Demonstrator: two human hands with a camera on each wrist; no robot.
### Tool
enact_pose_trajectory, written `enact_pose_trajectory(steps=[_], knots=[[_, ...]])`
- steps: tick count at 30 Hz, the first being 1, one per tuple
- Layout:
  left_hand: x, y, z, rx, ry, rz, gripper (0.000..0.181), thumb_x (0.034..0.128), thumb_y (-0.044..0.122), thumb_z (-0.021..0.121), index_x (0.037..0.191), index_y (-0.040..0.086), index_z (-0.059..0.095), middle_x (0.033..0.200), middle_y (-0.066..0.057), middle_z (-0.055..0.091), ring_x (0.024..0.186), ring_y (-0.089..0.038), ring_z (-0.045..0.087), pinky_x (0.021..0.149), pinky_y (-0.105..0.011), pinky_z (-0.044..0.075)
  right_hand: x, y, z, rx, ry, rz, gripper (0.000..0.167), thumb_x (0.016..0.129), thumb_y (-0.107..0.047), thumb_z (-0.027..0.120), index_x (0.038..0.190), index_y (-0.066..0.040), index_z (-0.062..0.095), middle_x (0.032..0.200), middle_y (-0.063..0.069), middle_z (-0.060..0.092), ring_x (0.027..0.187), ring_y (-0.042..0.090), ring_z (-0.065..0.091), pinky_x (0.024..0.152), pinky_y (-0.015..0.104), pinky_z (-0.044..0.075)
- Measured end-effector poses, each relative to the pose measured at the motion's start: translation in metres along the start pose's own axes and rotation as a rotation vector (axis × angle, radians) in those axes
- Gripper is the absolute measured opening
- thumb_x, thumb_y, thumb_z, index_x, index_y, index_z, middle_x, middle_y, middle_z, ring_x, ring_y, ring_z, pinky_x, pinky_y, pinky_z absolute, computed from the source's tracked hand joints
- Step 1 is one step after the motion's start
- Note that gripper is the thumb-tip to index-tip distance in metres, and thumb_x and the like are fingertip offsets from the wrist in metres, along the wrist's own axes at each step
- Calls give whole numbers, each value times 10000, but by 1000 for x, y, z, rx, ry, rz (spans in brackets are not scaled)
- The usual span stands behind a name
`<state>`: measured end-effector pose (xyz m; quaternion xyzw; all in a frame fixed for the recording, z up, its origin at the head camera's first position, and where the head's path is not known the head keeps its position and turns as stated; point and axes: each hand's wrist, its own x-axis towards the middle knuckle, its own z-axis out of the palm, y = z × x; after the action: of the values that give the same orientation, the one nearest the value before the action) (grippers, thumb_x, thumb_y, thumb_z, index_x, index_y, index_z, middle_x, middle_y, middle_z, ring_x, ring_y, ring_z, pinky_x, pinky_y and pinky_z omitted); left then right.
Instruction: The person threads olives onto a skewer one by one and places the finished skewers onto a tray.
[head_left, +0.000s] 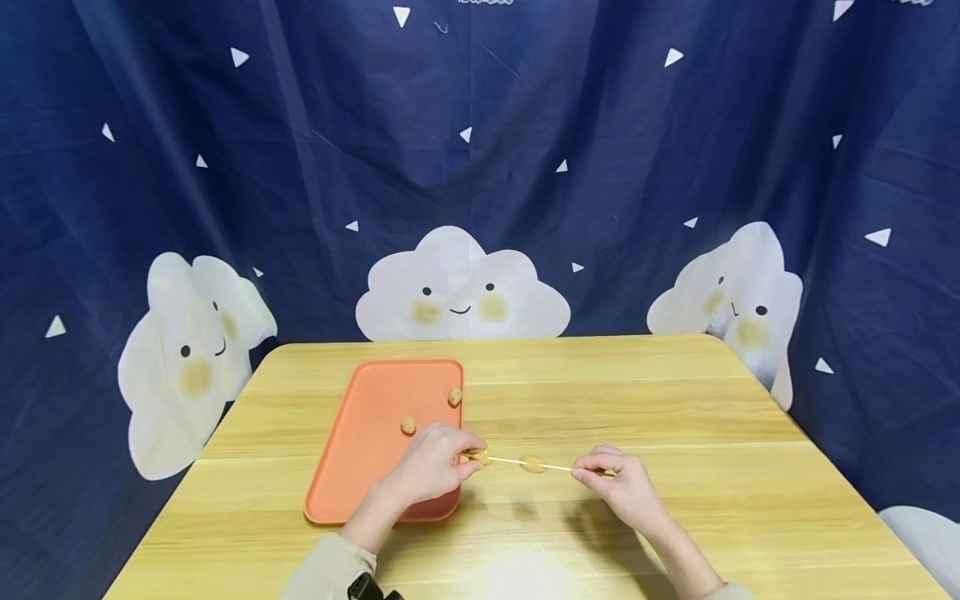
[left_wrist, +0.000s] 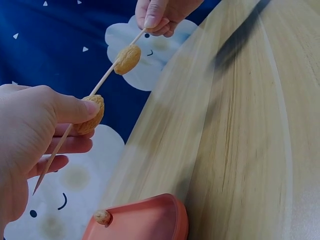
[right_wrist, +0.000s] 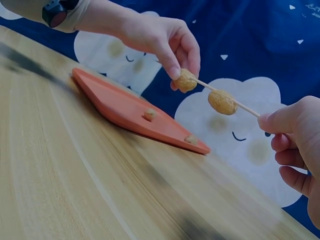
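Over the front half of the table, a thin wooden skewer [head_left: 557, 467] runs between the two hands. My left hand [head_left: 435, 462] pinches a wrinkled golden-brown food ball [left_wrist: 96, 116] between thumb and fingers. That ball is on the skewer, whose pointed end [left_wrist: 41, 181] sticks out past it in the left wrist view. Farther along the skewer, between the hands, sits a second such ball [right_wrist: 222, 102]. My right hand [head_left: 622, 487] grips the skewer near its other end with thumb and fingers. The exact kind of food is unclear.
An orange tray [head_left: 367, 433] lies on the table at the left, partly under the left hand. Two similar balls rest on it, one near the middle [head_left: 408, 425] and one by the right rim [head_left: 454, 397]. A dark blue curtain [head_left: 480, 183] with clouds hangs behind.
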<state>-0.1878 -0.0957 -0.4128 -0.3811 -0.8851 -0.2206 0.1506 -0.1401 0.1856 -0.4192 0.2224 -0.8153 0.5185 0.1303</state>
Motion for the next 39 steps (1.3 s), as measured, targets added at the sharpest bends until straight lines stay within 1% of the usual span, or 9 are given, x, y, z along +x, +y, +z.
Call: enact_pose_trajectory(steps=[7, 16, 26, 33, 39], knots=[[1, 3, 2, 32, -9, 15, 150, 781, 200, 729, 923, 152, 717, 859, 73, 692, 704, -56, 591, 679, -270, 433, 0, 0, 2, 0, -9, 11, 101, 761, 52, 685, 789, -42, 708, 708, 33, 609, 684, 67, 499, 609, 252, 440], [3, 6, 4, 49, -16, 21, 158, 785, 209, 725, 930, 145, 714, 872, 64, 693, 744, -52, 605, 677, -255, 426, 1, -2, 4, 1, -1, 28, 98, 758, 50, 689, 781, -43, 710, 707, 29, 611, 684, 64, 501, 611, 240, 445], [4, 9, 6, 50, -4, 50, 140, 781, 218, 731, 908, 161, 711, 848, 82, 688, 714, -43, 588, 679, -261, 433, 1, -2, 6, 9, -10, 25, 95, 762, 44, 688, 782, -45, 711, 713, 31, 619, 681, 62, 502, 604, 230, 446], [5, 12, 8, 53, 7, 76, 148, 763, 205, 750, 897, 155, 712, 830, 77, 688, 694, -39, 583, 656, -258, 435, 2, -5, 8, 22, -16, 35, 100, 759, 92, 672, 781, 1, 708, 710, 42, 616, 674, 66, 495, 596, 226, 436], [5, 12, 11, 49, 1, 83, 127, 765, 201, 749, 879, 164, 706, 815, 83, 682, 693, -44, 591, 672, -263, 446, 2, -6, 9, 19, -23, 45, 108, 755, 86, 676, 776, -15, 710, 703, 43, 615, 671, 66, 498, 601, 240, 442]])
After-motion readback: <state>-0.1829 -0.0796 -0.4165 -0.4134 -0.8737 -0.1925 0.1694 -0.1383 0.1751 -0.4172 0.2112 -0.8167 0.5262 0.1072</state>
